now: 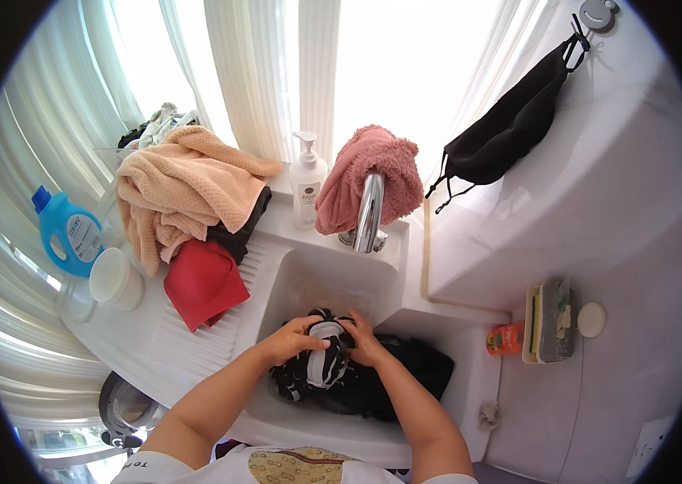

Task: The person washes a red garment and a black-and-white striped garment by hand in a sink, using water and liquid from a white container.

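Both my hands are down in a white sink, closed on a bunched black-and-white patterned garment. My left hand grips it from the left, thumb lying across its pale part. On the other side, my right hand holds its edge with bent fingers. A black cloth lies crumpled in the sink, beneath and beside my right wrist. Some shallow water seems to be at the far end of the basin. Above it rises a chrome faucet, with a pink fluffy towel draped over it.
Left on the ribbed washboard counter lie a red cloth and a peach towel. A white tub and blue detergent bottle stand farther left. Behind is a pump bottle. A black mask and soap holder hang right.
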### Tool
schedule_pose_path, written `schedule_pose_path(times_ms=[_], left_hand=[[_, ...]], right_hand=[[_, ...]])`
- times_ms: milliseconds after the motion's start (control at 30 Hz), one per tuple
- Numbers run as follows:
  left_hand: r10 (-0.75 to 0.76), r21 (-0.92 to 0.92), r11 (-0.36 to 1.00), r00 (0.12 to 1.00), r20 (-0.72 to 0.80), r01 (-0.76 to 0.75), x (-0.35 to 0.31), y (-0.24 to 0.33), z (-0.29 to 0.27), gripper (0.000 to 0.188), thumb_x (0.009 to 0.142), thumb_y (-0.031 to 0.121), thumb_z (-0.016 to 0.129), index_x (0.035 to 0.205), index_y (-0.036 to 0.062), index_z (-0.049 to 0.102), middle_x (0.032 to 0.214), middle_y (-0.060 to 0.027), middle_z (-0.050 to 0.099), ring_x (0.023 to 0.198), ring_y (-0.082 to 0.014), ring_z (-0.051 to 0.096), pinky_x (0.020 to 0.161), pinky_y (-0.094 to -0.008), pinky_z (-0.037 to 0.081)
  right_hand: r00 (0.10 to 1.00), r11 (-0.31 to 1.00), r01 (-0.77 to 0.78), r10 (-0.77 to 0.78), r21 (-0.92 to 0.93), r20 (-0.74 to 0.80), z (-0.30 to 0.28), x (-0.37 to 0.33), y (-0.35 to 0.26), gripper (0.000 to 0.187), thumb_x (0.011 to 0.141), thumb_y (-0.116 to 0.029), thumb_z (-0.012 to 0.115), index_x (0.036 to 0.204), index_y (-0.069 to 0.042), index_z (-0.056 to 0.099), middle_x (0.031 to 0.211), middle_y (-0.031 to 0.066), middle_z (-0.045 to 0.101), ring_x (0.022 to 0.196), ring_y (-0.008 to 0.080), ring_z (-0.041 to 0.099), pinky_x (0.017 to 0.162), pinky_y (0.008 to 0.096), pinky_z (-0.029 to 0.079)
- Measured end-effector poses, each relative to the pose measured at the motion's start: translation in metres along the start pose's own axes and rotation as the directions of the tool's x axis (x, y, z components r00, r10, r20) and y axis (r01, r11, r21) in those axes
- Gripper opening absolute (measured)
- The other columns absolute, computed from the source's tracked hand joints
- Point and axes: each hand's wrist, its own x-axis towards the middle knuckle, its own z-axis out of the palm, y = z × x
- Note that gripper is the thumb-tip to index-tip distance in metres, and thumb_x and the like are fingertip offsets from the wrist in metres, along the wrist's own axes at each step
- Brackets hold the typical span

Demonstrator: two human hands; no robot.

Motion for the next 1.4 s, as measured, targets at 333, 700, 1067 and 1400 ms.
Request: schedule_pose_path(times_ms=[333, 700, 1067, 1400], left_hand=[[-0.097, 0.623, 0.777, 0.995, -0.024, 0.09, -0.011, -0.008, -0.034, 0.094, 0.065, 0.042, 0.08, 0.136, 0.0025, 0.033, 0.124, -0.0189, 0.052, 0.118, -0.027, 0.048, 0.097, -0.0357, 0.04], [0.119, 0.903, 0.303, 0.928, -0.353, 0.304, 0.022, 0.03, -0.057, 0.045, 0.086, 0.045, 0.056, 0.088, 0.0017, 0.066, 0.08, -0.0192, 0.064, 0.078, -0.035, 0.062, 0.071, -0.0428, 0.049], [0.333, 0.915, -0.037, 0.869, -0.367, 0.401, 0.116, -0.108, -0.067, 0.065, 0.081, 0.036, 0.063, 0.137, 0.013, 0.039, 0.143, -0.0183, 0.03, 0.132, -0.0409, 0.026, 0.109, -0.0539, 0.018], [-0.044, 0.016, 0.997, 0.764, -0.644, 0.071, 0.12, -0.111, -0.083, 0.029, 0.072, 0.018, 0.069, 0.097, 0.0037, 0.066, 0.097, -0.0152, 0.065, 0.089, -0.0306, 0.061, 0.081, -0.0423, 0.049]], right_hand=[[0.888, 0.206, -0.19, 0.452, 0.96, 0.079, -0.082, -0.03, -0.104, 0.023, 0.09, -0.021, 0.058, 0.101, -0.001, 0.062, 0.094, 0.0047, 0.064, 0.085, 0.0133, 0.058, 0.078, 0.0265, 0.044], [0.746, 0.527, -0.46, 0.666, 0.715, -0.012, -0.067, 0.005, -0.046, 0.053, 0.094, -0.049, 0.047, 0.105, 0.001, 0.058, 0.101, 0.0083, 0.062, 0.095, 0.0157, 0.055, 0.08, 0.0305, 0.045], [0.921, 0.793, -0.346, 0.187, -0.501, -0.34, 0.081, 0.066, 0.059, 0.055, 0.082, -0.029, 0.062, 0.132, -0.015, 0.043, 0.136, 0.022, 0.034, 0.119, 0.0442, 0.039, 0.094, 0.0557, 0.034], [0.702, 0.821, -0.565, 0.533, 0.086, -0.473, 0.05, 0.063, 0.022, 0.063, 0.07, -0.022, 0.077, 0.121, -0.003, 0.047, 0.118, 0.0206, 0.054, 0.102, 0.037, 0.055, 0.085, 0.0447, 0.046]])
